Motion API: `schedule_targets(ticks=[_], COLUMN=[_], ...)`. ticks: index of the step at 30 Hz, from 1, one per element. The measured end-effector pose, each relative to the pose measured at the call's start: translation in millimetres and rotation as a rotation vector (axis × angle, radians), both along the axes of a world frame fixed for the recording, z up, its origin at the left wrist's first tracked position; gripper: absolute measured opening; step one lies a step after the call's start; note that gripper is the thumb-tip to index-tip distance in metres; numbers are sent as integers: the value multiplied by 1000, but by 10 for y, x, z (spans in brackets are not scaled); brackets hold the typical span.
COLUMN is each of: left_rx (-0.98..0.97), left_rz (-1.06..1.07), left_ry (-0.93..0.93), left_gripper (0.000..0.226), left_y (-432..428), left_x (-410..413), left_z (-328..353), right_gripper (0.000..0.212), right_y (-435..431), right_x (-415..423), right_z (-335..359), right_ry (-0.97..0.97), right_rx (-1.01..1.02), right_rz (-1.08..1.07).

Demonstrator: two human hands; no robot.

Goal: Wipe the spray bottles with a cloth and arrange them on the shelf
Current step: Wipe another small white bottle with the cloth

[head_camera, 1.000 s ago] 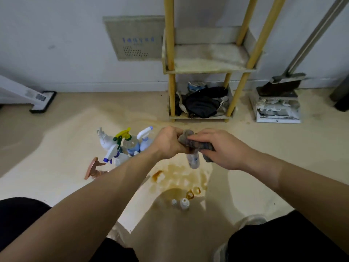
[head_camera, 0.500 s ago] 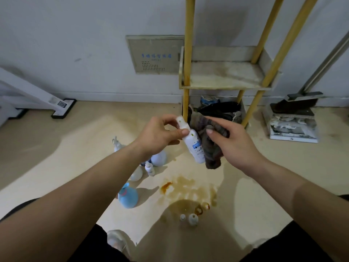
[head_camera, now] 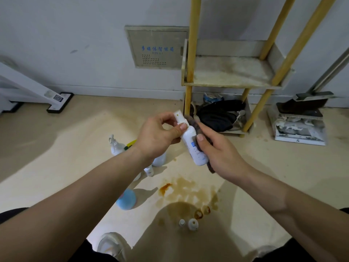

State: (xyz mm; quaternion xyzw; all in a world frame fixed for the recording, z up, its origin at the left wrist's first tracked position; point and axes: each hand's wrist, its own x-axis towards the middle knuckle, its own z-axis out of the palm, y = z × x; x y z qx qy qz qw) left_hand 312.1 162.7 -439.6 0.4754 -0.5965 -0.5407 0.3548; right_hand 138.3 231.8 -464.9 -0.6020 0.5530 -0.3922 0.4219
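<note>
Indoors | beige floor (head_camera: 283, 176) (brown stains (head_camera: 188, 191)) | left hand (head_camera: 156, 137) pinches spray bottle (head_camera: 190, 140) | right hand (head_camera: 222, 156) grips cloth (head_camera: 211, 168) against it

Both bare forearms reach in from the lower corners and meet at mid-frame; the left hand (head_camera: 158, 137) pinches the neck of a white spray bottle (head_camera: 194, 148) between thumb and fingers; the right hand (head_camera: 221, 154) grips a dark cloth (head_camera: 211, 168) against its body, thumb on top.
</note>
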Motion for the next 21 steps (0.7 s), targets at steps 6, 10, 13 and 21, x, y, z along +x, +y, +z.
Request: schedule_targets(ticks=[6,10,13,21], left_rx=[62,85,47,-65], left_rz=[64,28,1,-184], left_ry=[45,69,39,-155], left_gripper=[20,23,23,13], left_y=[-25,10,15,83], left_x=[-41,-47,-53,-80], left_z=[-13,-20,-6,4], right_gripper=[55,46,45,47], right_y=[-2,-64,-74,-179], right_x=[139,122,133,-14], right_z=[6,0,17,314], right_ry=[415,-36,-107,-61], right_rx=[-257,-67,-66,-178], right_rz=[-47,-18,-56,-11])
